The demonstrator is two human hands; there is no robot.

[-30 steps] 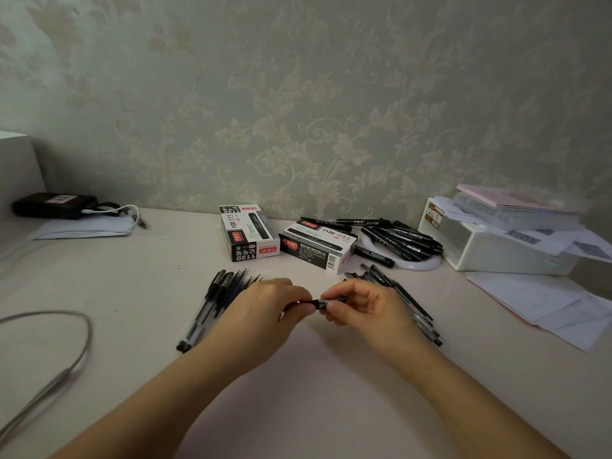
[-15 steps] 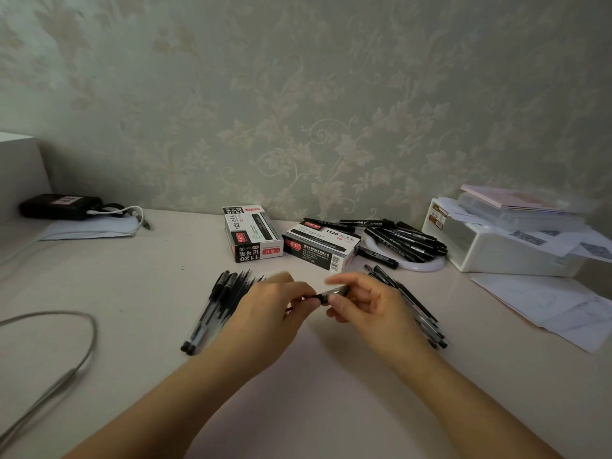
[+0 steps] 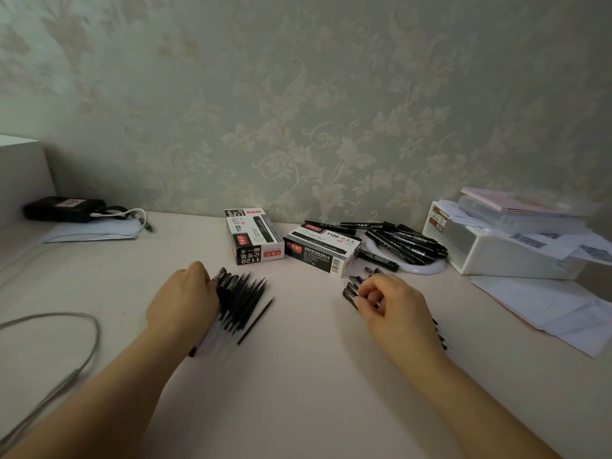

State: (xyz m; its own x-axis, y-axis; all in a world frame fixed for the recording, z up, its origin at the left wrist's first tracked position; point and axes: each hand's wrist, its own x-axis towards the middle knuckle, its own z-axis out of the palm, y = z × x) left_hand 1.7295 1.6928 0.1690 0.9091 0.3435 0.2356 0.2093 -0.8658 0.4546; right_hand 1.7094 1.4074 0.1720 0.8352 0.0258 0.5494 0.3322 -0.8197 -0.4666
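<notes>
Two piles of black pens lie on the table [image 3: 298,376]: the left pile [image 3: 240,299] sits against my left hand [image 3: 182,299], and the right pile [image 3: 351,288] sits under my right hand [image 3: 394,306]. Fingers of both hands are curled onto the pen ends and touch them; whether either pinches a pen, I cannot tell. One thin refill [image 3: 255,321] lies just beside the left pile; behind are a pen box [image 3: 255,238], a second box [image 3: 323,253], then markers [image 3: 407,243] near a white bin [image 3: 496,256].

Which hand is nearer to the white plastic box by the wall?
The right hand. Its fingers curl on the right pile of pens, left of the white plastic box; the left hand is much farther left, at the left pile of pens.
</notes>
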